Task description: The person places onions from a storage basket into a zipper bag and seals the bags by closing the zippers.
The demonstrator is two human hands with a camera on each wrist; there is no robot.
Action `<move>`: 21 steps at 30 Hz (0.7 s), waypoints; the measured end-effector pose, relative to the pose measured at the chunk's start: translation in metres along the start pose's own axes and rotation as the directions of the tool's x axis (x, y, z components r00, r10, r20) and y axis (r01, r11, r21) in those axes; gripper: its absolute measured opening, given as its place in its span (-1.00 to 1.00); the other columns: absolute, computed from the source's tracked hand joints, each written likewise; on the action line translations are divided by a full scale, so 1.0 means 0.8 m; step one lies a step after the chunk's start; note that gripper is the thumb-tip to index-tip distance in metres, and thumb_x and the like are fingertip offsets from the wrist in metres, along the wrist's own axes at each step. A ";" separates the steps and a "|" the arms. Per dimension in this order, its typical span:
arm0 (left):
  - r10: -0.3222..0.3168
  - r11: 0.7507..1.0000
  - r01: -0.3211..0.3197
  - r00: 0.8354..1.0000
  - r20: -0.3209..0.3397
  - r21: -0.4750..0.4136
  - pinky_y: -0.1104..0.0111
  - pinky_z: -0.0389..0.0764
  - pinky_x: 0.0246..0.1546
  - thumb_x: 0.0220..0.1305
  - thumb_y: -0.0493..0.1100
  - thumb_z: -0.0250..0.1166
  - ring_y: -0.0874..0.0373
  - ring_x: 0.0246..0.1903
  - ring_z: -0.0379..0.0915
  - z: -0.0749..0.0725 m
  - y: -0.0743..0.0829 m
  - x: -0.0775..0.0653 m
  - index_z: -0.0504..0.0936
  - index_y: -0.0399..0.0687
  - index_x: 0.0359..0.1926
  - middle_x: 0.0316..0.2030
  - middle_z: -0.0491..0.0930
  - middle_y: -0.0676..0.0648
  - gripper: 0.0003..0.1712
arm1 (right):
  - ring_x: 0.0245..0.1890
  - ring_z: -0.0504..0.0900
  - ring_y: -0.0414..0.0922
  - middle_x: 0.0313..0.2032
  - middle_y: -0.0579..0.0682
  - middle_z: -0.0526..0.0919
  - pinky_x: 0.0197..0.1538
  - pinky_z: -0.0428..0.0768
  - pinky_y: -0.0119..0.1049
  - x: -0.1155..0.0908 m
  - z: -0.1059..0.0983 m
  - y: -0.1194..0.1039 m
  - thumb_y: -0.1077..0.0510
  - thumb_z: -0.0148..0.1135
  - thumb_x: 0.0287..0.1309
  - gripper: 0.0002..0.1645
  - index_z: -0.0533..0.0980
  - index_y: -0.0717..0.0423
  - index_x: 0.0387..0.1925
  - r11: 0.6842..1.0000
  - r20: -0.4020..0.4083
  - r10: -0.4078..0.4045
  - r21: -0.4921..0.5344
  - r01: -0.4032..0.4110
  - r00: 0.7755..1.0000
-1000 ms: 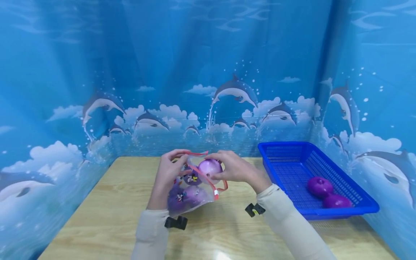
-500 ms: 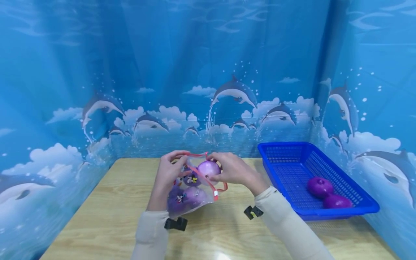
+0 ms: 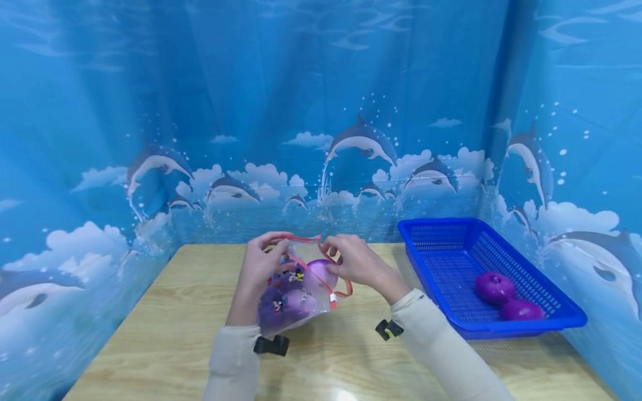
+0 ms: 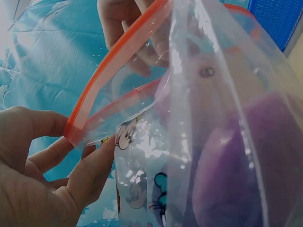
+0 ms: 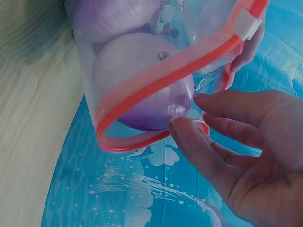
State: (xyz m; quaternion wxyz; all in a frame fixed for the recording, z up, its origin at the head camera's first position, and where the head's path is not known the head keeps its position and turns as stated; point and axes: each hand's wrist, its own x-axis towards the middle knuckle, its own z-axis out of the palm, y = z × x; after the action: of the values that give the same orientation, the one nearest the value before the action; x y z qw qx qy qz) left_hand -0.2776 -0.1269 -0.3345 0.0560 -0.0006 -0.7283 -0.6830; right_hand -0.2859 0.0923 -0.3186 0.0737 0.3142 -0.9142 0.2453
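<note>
A clear zip bag (image 3: 313,301) with a red rim and cartoon prints stands over the table, its mouth toward the right. Inside are several purple onions (image 3: 301,302). My left hand (image 3: 261,267) pinches the bag's edge; the left wrist view shows its fingers at a corner of the red rim (image 4: 94,90). At the mouth is my right hand (image 3: 358,260), its thumb and fingers apart around the rim. In the right wrist view the thumb (image 5: 187,137) lies close against a pale purple onion (image 5: 137,75) inside the bag. A white slider (image 5: 246,23) sits on the rim.
To the right stands a blue plastic basket (image 3: 441,267) holding two darker purple onions (image 3: 495,288). The wooden table (image 3: 165,312) spreads around the bag. Blue dolphin-print curtains (image 3: 281,111) hang at the back and sides.
The onion in my right hand has gone lower into the bag, and the right fingers have let go of it. My left hand keeps its place on the bag.
</note>
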 end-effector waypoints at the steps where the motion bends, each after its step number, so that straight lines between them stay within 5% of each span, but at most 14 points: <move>1: 0.002 1.000 -0.002 1.000 -0.001 -0.002 0.20 0.86 -0.15 0.51 -0.19 0.17 0.06 -0.14 0.57 -0.001 0.000 0.000 0.68 -0.11 0.15 0.06 0.52 -0.21 -0.70 | -0.29 0.73 -0.06 -0.23 0.07 0.74 -0.35 0.72 -0.49 0.000 0.000 0.000 0.32 0.47 0.14 -0.73 0.65 0.16 -0.10 1.000 0.010 0.009 0.012 -0.009 1.000; 9: 0.010 1.000 -0.010 1.000 -0.002 0.001 0.23 0.86 -0.17 0.52 -0.19 0.16 0.05 -0.15 0.56 -0.002 -0.001 0.002 0.69 -0.12 0.14 0.06 0.52 -0.22 -0.70 | -0.39 0.69 -0.20 -0.34 0.03 0.78 -0.46 0.69 -0.50 -0.003 -0.004 -0.001 0.30 0.44 0.18 -0.90 0.71 0.16 -0.24 0.999 0.129 0.044 0.018 -0.046 0.991; 16: 0.028 1.000 -0.028 1.000 -0.004 0.004 0.23 0.86 -0.18 0.51 -0.19 0.17 0.07 -0.21 0.58 -0.003 -0.002 0.002 0.69 -0.12 0.13 0.03 0.53 -0.22 -0.70 | -0.17 0.77 -0.06 -0.12 0.10 0.82 -0.17 0.80 -0.39 0.002 0.001 0.000 0.35 0.32 0.27 -0.77 0.73 0.18 -0.06 0.999 0.217 -0.040 0.010 0.039 0.975; 21: 0.038 0.999 -0.038 0.999 -0.005 -0.003 0.26 0.86 -0.22 0.50 -0.19 0.18 0.10 -0.23 0.58 -0.004 -0.002 0.002 0.70 -0.13 0.12 0.01 0.54 -0.20 -0.71 | -0.49 0.59 -0.22 -0.07 0.16 0.80 -0.42 0.61 -0.49 0.007 0.007 0.001 0.36 0.23 0.32 -0.64 0.67 0.21 0.11 0.998 0.290 -0.069 0.022 0.066 0.954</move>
State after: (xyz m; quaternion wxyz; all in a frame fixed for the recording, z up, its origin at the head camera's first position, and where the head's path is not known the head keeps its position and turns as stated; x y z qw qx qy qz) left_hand -0.2787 -0.1305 -0.3359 0.0706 -0.0127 -0.7269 -0.6829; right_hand -0.2906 0.0875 -0.3221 -0.0551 0.3782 -0.9024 0.1990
